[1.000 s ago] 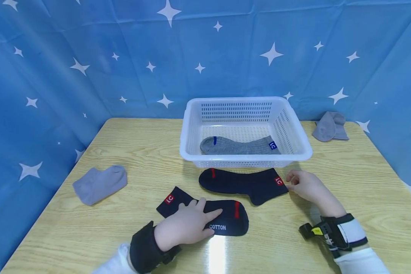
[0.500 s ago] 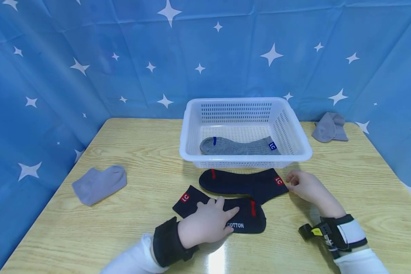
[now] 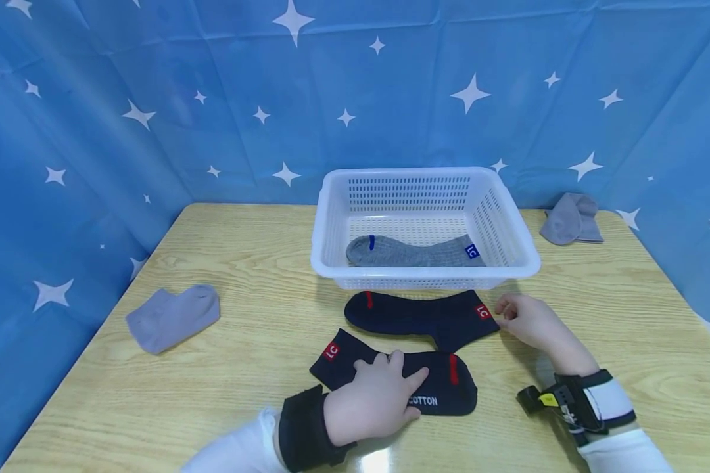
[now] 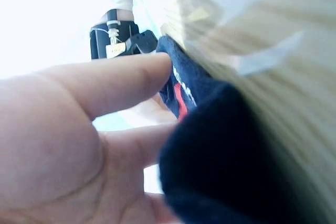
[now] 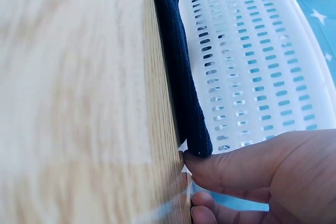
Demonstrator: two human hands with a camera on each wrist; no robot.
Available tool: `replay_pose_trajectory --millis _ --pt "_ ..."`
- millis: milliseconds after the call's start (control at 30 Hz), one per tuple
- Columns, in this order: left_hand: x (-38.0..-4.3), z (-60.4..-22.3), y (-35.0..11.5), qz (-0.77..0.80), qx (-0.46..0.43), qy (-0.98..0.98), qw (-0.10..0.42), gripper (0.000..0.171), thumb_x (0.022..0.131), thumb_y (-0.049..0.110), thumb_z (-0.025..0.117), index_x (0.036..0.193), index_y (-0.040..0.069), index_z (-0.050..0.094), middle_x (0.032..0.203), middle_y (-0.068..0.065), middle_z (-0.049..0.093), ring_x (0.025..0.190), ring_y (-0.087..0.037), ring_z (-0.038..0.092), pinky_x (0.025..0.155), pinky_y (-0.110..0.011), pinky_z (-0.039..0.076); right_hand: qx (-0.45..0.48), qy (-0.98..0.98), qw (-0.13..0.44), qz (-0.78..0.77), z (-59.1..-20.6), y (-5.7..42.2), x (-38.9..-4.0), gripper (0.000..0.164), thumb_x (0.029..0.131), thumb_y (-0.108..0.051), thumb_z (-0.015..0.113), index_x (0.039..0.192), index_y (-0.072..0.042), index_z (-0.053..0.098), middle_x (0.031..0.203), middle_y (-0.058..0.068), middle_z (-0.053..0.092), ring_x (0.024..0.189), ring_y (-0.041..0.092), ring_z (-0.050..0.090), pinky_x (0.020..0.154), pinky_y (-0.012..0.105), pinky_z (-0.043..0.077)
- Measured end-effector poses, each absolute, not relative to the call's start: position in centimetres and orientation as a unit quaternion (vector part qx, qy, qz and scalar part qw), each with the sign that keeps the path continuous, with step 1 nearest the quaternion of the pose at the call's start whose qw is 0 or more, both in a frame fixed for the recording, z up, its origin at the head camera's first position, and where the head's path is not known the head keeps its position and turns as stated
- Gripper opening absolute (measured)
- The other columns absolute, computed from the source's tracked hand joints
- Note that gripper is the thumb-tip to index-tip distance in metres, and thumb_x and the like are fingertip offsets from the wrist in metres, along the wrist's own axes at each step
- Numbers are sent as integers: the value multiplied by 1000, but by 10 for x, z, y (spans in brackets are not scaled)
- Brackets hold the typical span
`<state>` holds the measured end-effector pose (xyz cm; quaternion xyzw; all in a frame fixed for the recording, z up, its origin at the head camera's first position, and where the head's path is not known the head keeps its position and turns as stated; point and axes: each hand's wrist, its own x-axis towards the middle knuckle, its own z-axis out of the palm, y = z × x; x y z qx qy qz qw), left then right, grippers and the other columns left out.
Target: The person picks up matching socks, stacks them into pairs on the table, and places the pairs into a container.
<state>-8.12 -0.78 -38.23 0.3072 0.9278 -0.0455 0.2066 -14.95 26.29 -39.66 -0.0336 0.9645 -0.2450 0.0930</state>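
Resting the left hand (image 3: 374, 397), with fingers spread, on the nearer navy ankle sock (image 3: 442, 384), lettered COTTON and flat on the wood-grain table (image 3: 260, 263) just in front of the matching farther navy ankle sock (image 3: 411, 316). Touching the cuff of the farther navy ankle sock with the thumb of the right hand (image 3: 526, 318), with curled fingers beside it, but cannot tell whether pinching the fabric. Can also see a gray ribbed sock (image 3: 417, 253) inside the white perforated basket (image 3: 426, 271) beyond
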Motion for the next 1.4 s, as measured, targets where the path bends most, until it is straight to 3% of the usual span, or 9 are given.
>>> replay_pose_trajectory --millis 933,1100,1267,1400 --pt "-84 -385 30 -49 280 935 212 55 88 59 54 139 47 39 132 -1 47 117 -24 51 87 -56 44 -36 965 88 -244 -399 264 -151 11 84 -7 64 90 2 60 72 7 56 63 18 48 54 30 38" --pt "-84 -383 27 -41 288 933 213 55 88 58 54 139 46 39 132 -2 47 116 -24 51 87 -54 44 -45 966 83 -242 -396 265 -150 9 88 -7 57 90 2 60 74 9 58 64 19 48 56 32 38" --pt "-85 -377 18 -12 304 925 228 55 88 56 55 140 43 41 133 -4 47 118 -24 49 88 -49 44 -34 972 92 -213 -386 262 -146 21 95 -13 50 98 6 59 79 12 60 67 21 51 58 34 41" --pt "-86 -370 14 -6 312 919 240 51 89 55 54 137 40 46 136 -4 47 122 -25 48 90 -48 44 -21 971 110 -212 -372 255 -141 28 95 -19 53 104 7 57 80 13 60 67 21 52 56 33 41"
